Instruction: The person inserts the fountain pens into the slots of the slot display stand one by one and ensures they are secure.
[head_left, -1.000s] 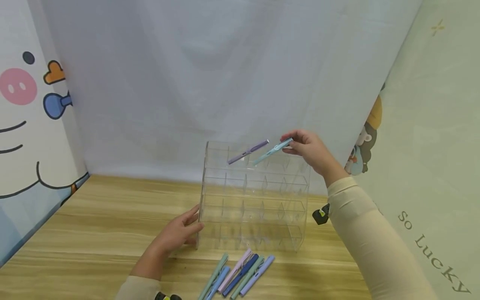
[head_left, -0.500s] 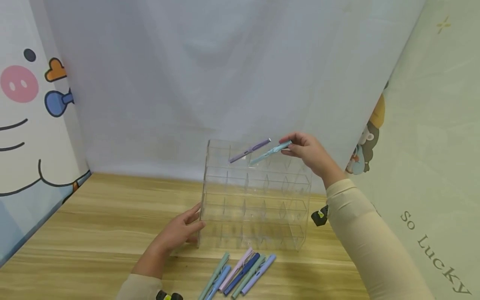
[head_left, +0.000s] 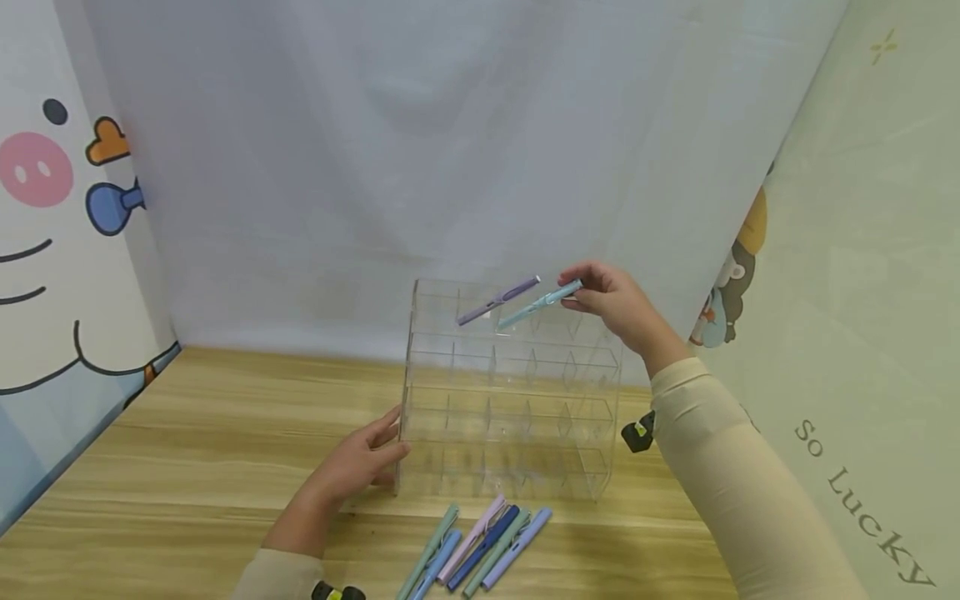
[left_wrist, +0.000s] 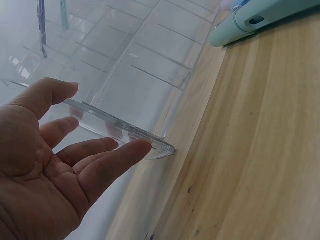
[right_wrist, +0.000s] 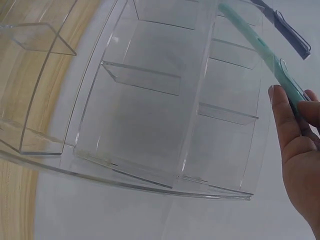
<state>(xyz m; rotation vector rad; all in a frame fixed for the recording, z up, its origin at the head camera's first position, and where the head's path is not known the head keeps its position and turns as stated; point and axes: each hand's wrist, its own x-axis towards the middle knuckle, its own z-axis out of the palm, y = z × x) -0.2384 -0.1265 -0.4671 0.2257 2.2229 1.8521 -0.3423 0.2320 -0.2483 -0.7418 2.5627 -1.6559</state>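
Glossy aqua pen (head_left: 536, 306), just right of centre, pinched in the right hand (head_left: 613, 305), slanting at the clear, boxy rack's (head_left: 512, 367) top! Left hand (head_left: 358, 460), fingers loosely spread, touches its left side. Lower right, green backdrop (head_left: 862, 333): "So Lucky".

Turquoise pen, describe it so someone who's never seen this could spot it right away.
Find the clear tiered rack on the wooden table and look to its top tier. There, the right hand pinches the slanting turquoise pen near one end. Its pale blue-green sets it apart from the purple pen beside it, which no hand touches.
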